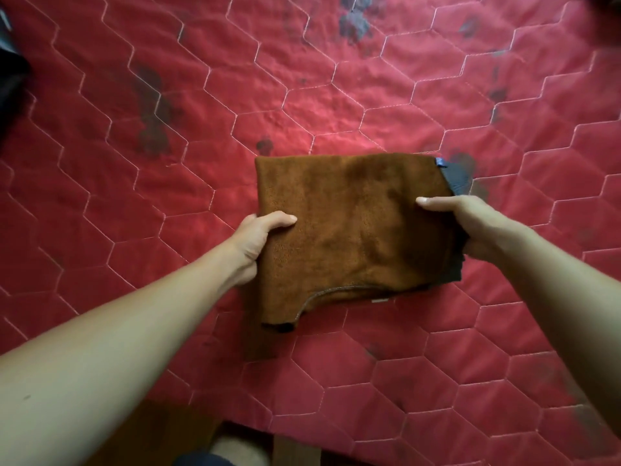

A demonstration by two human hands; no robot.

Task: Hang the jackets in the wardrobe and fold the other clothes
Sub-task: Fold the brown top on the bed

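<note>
Head view, nearest: a bare leg (235,449) is showing just below the bed's near edge, so the person is probably standing close against it.
Left grip: the left grip (258,243) is clamping the left edge of the folded brown garment (353,230), thumb lying on top and fingers tucking under, likely keeping the layers from sliding apart.
Right grip: the right grip (470,230) is pinching the opposite edge the same way, where a dark lining (457,176) is peeking out.
Garment: it is sitting as a compact rectangle over the middle of the red quilted bed cover (168,129). The shadow below suggests its near edge is lifting. The two-sided hold is suggesting a finished fold being moved whole.
Far left: a dark item (10,72) is lying at the edge, too blurred to identify.
</note>
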